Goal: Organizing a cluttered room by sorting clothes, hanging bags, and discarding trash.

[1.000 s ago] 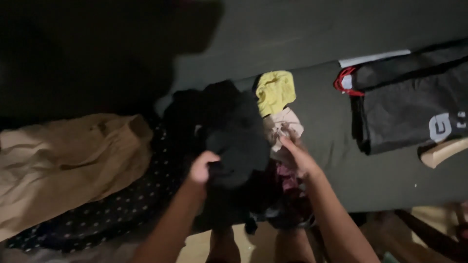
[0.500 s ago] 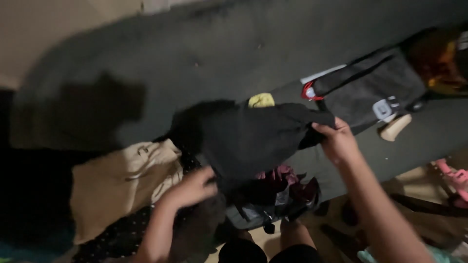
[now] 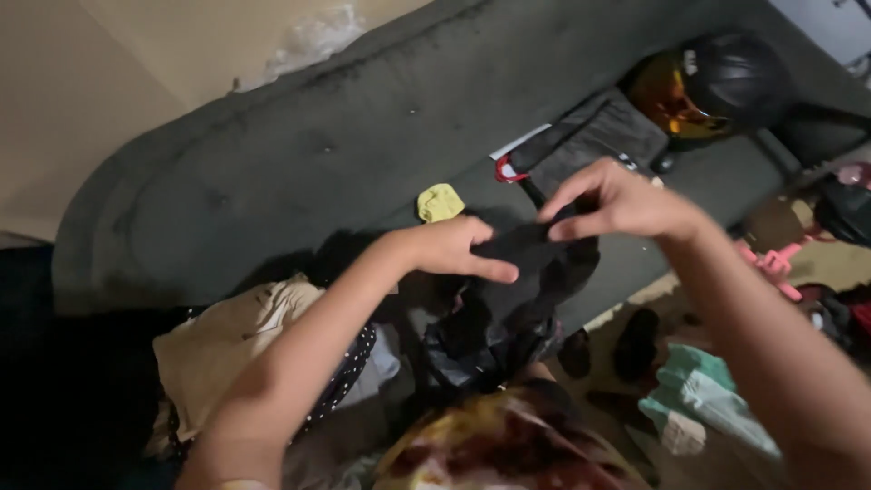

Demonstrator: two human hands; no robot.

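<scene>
A person's two bare hands hold a black garment (image 3: pixel 526 245) stretched in the air above a dark grey sofa (image 3: pixel 299 154). The left hand (image 3: pixel 454 247) pinches the cloth's lower-left end, thumb and fingers closed on it, index finger pointing toward 3 o'clock. The right hand (image 3: pixel 617 201) grips the upper-right end, fingertips clamped together on the fabric. The garment's long axis runs between the hands, from about 8 o'clock up to 2 o'clock, with loose cloth hanging toward 6 o'clock over a heap of dark clothes (image 3: pixel 490 336). A small yellow cloth (image 3: pixel 439 201) lies on the seat at 11 o'clock from the left hand, a beige garment (image 3: pixel 227 349) well off at 8 o'clock, and a helmet (image 3: pixel 717 86) at 1 o'clock from the right hand.
</scene>
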